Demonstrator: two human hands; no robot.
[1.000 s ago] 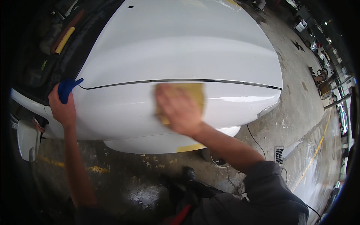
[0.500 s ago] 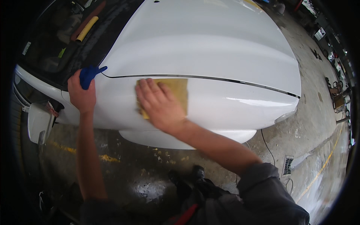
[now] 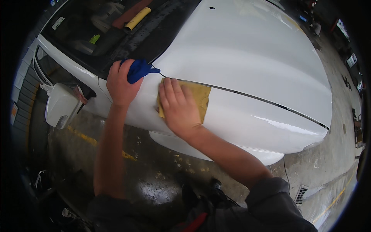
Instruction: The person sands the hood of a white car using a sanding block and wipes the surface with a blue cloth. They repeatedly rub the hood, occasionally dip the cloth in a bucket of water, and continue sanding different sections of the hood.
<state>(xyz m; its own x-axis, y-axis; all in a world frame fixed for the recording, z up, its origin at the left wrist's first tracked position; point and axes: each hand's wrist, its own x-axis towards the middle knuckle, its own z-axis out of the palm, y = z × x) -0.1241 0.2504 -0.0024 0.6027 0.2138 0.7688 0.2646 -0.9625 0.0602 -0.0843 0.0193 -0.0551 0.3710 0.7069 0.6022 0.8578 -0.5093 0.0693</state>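
Observation:
My right hand (image 3: 179, 106) lies over a tan-yellow sheet of sandpaper (image 3: 201, 98), pressing it against the white front fender (image 3: 235, 120) of a car. Its fingers point up toward the hood seam and are stretched over the sheet; the thumb is hidden. The sheet's upper edge reaches the seam. Closed round a crumpled blue cloth (image 3: 138, 71), my left hand (image 3: 124, 87) is at the rear end of the fender, beside the windshield's lower corner. A narrow end of the cloth sticks out toward the hood (image 3: 255, 50).
A white side mirror (image 3: 63, 102) juts out at the left. Behind the windshield lies a yellow tube (image 3: 138, 18). Below the fender is a white curved panel (image 3: 177, 145). The wet concrete floor has a yellow line (image 3: 83, 136) and a drain grate (image 3: 300, 194).
The whole view has shifted and turned, so the car appears further right. Along the fender, my right hand has slid the sandpaper rearward, closer to my left hand, which keeps the blue cloth.

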